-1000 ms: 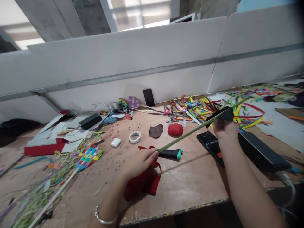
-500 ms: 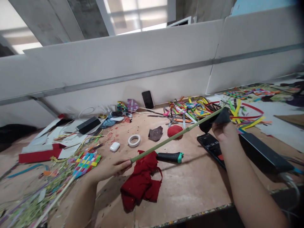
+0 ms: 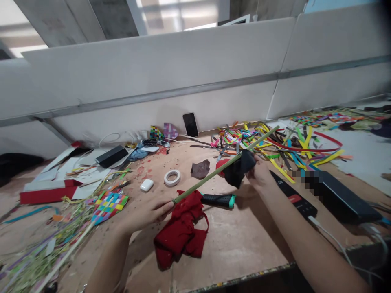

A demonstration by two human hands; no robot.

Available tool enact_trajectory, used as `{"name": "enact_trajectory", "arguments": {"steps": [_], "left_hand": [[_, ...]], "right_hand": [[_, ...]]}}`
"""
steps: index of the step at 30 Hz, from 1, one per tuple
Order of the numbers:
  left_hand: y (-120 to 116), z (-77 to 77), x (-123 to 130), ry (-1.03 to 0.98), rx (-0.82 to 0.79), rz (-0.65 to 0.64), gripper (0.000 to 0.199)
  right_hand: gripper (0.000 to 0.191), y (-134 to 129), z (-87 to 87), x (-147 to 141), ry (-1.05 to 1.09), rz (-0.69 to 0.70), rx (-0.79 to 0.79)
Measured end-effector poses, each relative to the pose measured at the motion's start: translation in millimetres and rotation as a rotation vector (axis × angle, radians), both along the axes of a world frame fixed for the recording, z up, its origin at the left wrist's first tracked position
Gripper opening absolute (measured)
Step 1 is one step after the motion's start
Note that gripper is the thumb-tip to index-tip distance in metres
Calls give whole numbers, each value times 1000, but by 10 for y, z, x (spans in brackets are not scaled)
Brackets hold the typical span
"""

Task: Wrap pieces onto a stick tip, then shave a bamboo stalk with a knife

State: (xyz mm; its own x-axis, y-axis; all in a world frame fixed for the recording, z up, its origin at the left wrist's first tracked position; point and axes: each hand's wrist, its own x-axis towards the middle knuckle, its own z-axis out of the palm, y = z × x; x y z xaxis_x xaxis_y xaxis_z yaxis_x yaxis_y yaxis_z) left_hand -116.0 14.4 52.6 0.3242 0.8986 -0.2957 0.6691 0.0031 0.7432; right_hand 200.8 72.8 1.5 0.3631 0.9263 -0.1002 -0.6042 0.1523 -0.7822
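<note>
My left hand (image 3: pixel 152 212) is closed on the lower end of a thin green bamboo stick (image 3: pixel 207 178), which slants up to the right. Folded over the stick's middle is a soft black sheet (image 3: pixel 234 174); whether it is cloth or sandpaper I cannot tell. My right hand (image 3: pixel 258 171) pinches this sheet against the stick. Just below the stick lie a crumpled red cloth (image 3: pixel 183 238) and a black handle with turquoise ends (image 3: pixel 217 200). A brown-grey scrap (image 3: pixel 200 169) rests behind it, and a red round thing (image 3: pixel 220 163) is partly hidden by the sheet.
A tape roll (image 3: pixel 172 178) and white earbud case (image 3: pixel 146 185) lie left. Coloured strips (image 3: pixel 275 152) are heaped at the back right. A phone (image 3: pixel 297 199) and black box (image 3: pixel 345 199) sit right. A woven piece (image 3: pixel 110 205) is at left.
My right hand has slid the black sheet down the stick, from its far end to about the middle, uncovering the tip. My left hand still grips the lower end.
</note>
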Motion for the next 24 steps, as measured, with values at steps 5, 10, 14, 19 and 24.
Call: {"name": "enact_trajectory", "arguments": {"steps": [5,10,14,19,24], "left_hand": [[-68,51,272,72,-17,-36,30],[-134,-91,491,-122,-183,-20,36],[-134,-284,516,-201,-185,8,41],[-148,-340,517,-202,-131,26,42],[-172,-272,540,-125,-38,5,40]], "right_hand": [[34,-52,-31,-186,-96,107,-39],[27,-193,-113,-525,-124,282,-91],[21,-376,-199,-790,-254,489,-80],[24,-454,-219,-875,-240,573,-102],[30,-352,-169,-754,-195,444,-130]]}}
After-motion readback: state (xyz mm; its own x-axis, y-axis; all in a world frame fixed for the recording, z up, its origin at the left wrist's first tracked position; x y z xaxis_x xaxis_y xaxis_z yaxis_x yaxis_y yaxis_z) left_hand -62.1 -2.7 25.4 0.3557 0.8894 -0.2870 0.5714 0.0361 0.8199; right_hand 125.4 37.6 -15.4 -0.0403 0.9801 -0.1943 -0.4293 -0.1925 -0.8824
